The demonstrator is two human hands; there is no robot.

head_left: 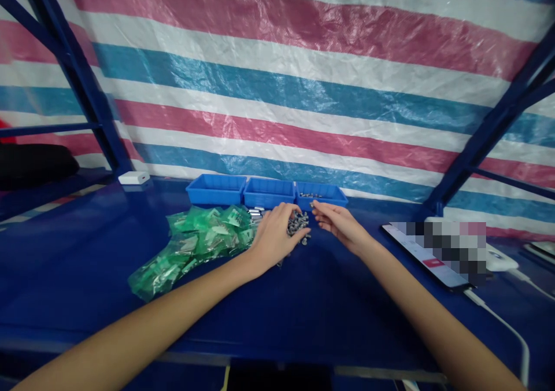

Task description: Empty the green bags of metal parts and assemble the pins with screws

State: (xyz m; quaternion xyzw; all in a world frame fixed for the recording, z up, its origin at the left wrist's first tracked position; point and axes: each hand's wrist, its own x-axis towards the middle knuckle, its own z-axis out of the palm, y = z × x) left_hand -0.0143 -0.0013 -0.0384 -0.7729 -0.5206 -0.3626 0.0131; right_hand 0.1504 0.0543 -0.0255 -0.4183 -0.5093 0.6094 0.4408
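Note:
My left hand point(277, 232) rests on the blue tabletop, thumb and fingers apart, curved around the left side of a pile of small grey metal screws point(298, 222). To the right of the pile, my right hand point(340, 224) is closed, with a small metal screw point(311, 205) pinched at its fingertips. That hand is just in front of the right blue bin point(332, 194), which has a few small metal pieces in it. Several silvery metal cylinders point(256, 212) lie behind my left hand, partly hidden by it.
Green plastic packets point(203, 235) are heaped to the left. A middle bin point(269, 197) and a left bin point(215, 194) stand in the same row. A white adapter point(134, 177) sits back left. On the right lie a tablet point(427, 258) and a white cable point(498, 316).

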